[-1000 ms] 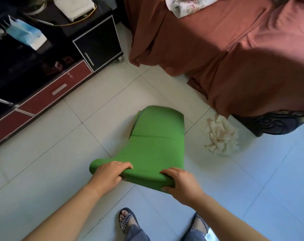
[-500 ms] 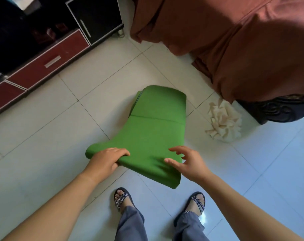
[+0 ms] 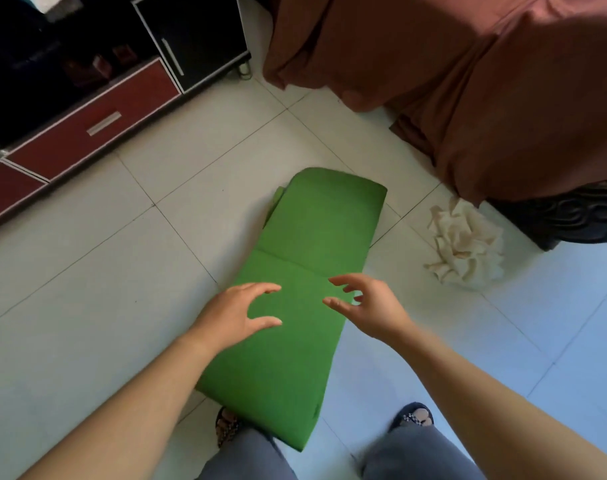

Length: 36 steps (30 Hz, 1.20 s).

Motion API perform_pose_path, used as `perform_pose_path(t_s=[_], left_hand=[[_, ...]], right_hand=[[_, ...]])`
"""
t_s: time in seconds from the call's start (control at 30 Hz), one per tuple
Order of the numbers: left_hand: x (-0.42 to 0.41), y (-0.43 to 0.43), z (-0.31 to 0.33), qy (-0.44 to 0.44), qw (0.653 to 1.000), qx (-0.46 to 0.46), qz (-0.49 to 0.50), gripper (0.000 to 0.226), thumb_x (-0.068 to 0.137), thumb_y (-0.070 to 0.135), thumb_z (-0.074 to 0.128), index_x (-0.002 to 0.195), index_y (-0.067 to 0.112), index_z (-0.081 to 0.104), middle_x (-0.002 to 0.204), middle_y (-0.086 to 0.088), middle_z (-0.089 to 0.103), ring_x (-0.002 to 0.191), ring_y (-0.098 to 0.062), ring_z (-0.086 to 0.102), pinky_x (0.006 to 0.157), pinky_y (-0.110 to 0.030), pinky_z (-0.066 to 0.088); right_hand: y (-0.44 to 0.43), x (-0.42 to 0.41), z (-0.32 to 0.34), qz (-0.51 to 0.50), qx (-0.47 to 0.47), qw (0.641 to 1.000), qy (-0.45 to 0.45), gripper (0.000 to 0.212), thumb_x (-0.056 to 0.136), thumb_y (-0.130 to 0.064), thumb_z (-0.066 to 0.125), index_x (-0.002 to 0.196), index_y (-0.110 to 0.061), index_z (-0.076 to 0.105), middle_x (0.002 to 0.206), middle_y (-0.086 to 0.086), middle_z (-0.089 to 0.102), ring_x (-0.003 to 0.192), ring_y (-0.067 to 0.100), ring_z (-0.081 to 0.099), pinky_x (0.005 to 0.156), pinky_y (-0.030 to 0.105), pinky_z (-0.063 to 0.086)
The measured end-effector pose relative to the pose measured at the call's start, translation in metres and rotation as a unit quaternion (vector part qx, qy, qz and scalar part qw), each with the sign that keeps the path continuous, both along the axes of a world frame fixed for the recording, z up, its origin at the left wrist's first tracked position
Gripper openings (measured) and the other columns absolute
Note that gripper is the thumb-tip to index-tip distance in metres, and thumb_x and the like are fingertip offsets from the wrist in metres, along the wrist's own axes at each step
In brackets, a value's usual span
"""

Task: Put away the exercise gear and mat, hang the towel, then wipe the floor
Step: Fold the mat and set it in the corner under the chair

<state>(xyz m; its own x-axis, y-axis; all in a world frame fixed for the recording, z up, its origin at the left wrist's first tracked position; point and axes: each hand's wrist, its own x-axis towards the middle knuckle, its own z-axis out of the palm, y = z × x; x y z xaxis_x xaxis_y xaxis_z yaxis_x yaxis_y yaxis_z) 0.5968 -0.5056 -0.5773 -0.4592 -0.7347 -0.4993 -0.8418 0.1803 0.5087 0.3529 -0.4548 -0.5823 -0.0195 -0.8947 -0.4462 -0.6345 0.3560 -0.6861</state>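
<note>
A green folded exercise mat (image 3: 305,258) lies on the white tiled floor, its near end reaching down between my feet. My left hand (image 3: 234,315) hovers over the mat's left side with fingers spread and lightly bent, holding nothing. My right hand (image 3: 368,304) hovers over the mat's right edge, fingers spread too, gripping nothing. A crumpled cream cloth (image 3: 465,242) sits on the floor to the right of the mat.
A red and black low cabinet (image 3: 97,123) runs along the upper left. A bed draped in a rust-brown cover (image 3: 468,81) fills the upper right, with a dark carved base (image 3: 572,220) under it. My sandalled feet (image 3: 413,417) stand at the bottom.
Both hands let go of the mat's near edge, which they held lifted. The mat now lies longer toward my feet and the hands are over its middle.
</note>
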Motion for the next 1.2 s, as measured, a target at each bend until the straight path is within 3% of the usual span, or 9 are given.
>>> perform_pose_path(t_s=[0.27, 0.47, 0.63, 0.73, 0.83, 0.97, 1.07, 1.2], left_hand=[[-0.022, -0.038, -0.128, -0.001, 0.999, -0.026, -0.022, 0.059, 0.076, 0.05, 0.067, 0.13, 0.039, 0.046, 0.137, 0.011, 0.049, 0.126, -0.01, 0.044, 0.104, -0.03, 0.038], [-0.041, -0.083, -0.249, -0.009, 0.993, -0.075, -0.089, 0.056, 0.082, 0.046, 0.063, 0.133, 0.033, 0.044, 0.143, 0.011, 0.041, 0.132, -0.01, 0.036, 0.107, -0.028, 0.032], [-0.042, -0.106, -0.319, -0.032, 0.98, -0.133, -0.146, 0.056, 0.084, 0.046, 0.061, 0.135, 0.032, 0.042, 0.149, 0.009, 0.029, 0.137, -0.014, 0.029, 0.11, -0.032, 0.029], [-0.035, -0.098, -0.323, -0.032, 0.978, -0.145, -0.149, 0.056, 0.082, 0.044, 0.064, 0.133, 0.031, 0.044, 0.149, 0.007, 0.029, 0.137, -0.016, 0.028, 0.109, -0.034, 0.032], [-0.026, -0.088, -0.326, 0.007, 0.982, -0.182, -0.039, 0.059, 0.079, 0.04, 0.069, 0.131, 0.027, 0.046, 0.149, 0.002, 0.029, 0.136, -0.021, 0.03, 0.108, -0.034, 0.03], [-0.02, -0.093, -0.346, 0.012, 0.975, -0.195, 0.109, 0.085, 0.072, 0.045, 0.074, 0.141, 0.02, 0.033, 0.153, -0.006, 0.019, 0.139, -0.026, 0.021, 0.113, -0.034, 0.02], [-0.018, -0.101, -0.361, 0.016, 0.98, -0.157, 0.123, 0.101, 0.069, 0.049, 0.075, 0.146, 0.019, 0.018, 0.155, -0.007, 0.011, 0.141, -0.025, 0.015, 0.115, -0.035, 0.018], [-0.018, -0.103, -0.369, 0.057, 0.981, -0.133, 0.128, 0.103, 0.069, 0.045, 0.076, 0.147, 0.016, 0.016, 0.154, -0.01, 0.014, 0.14, -0.028, 0.019, 0.114, -0.035, 0.019]], right_hand=[[-0.022, -0.005, -0.13, 0.016, -0.027, 0.999, 0.024, 0.043, 0.08, -0.04, 0.07, 0.118, -0.022, 0.062, 0.117, -0.004, 0.064, 0.101, 0.012, 0.059, 0.087, 0.028, 0.048], [-0.065, -0.019, -0.251, 0.124, -0.061, 0.986, 0.09, 0.045, 0.08, -0.039, 0.07, 0.12, -0.021, 0.06, 0.12, -0.002, 0.061, 0.107, 0.016, 0.057, 0.092, 0.024, 0.044], [-0.094, -0.025, -0.308, 0.192, -0.103, 0.965, 0.145, 0.043, 0.081, -0.04, 0.068, 0.119, -0.021, 0.059, 0.117, -0.001, 0.059, 0.102, 0.016, 0.056, 0.088, 0.032, 0.048], [-0.088, -0.017, -0.308, 0.168, -0.109, 0.968, 0.154, 0.044, 0.08, -0.036, 0.07, 0.119, -0.019, 0.06, 0.12, 0.002, 0.056, 0.108, 0.021, 0.054, 0.089, 0.033, 0.047], [-0.066, -0.012, -0.306, 0.085, -0.112, 0.975, 0.174, 0.048, 0.078, -0.034, 0.072, 0.121, -0.017, 0.058, 0.127, 0.004, 0.053, 0.117, 0.025, 0.049, 0.098, 0.036, 0.043], [-0.049, -0.029, -0.313, -0.023, -0.123, 0.96, 0.252, 0.059, 0.075, -0.034, 0.076, 0.128, -0.019, 0.055, 0.139, 0.007, 0.046, 0.129, 0.028, 0.04, 0.106, 0.041, 0.034], [-0.037, -0.035, -0.318, -0.063, -0.076, 0.953, 0.286, 0.069, 0.076, -0.04, 0.073, 0.137, -0.022, 0.044, 0.149, 0.002, 0.033, 0.137, 0.025, 0.027, 0.11, 0.044, 0.03], [-0.016, -0.017, -0.32, -0.112, -0.043, 0.958, 0.26, 0.076, 0.076, -0.044, 0.071, 0.141, -0.024, 0.037, 0.154, 0.0, 0.021, 0.14, 0.023, 0.021, 0.111, 0.042, 0.028]])
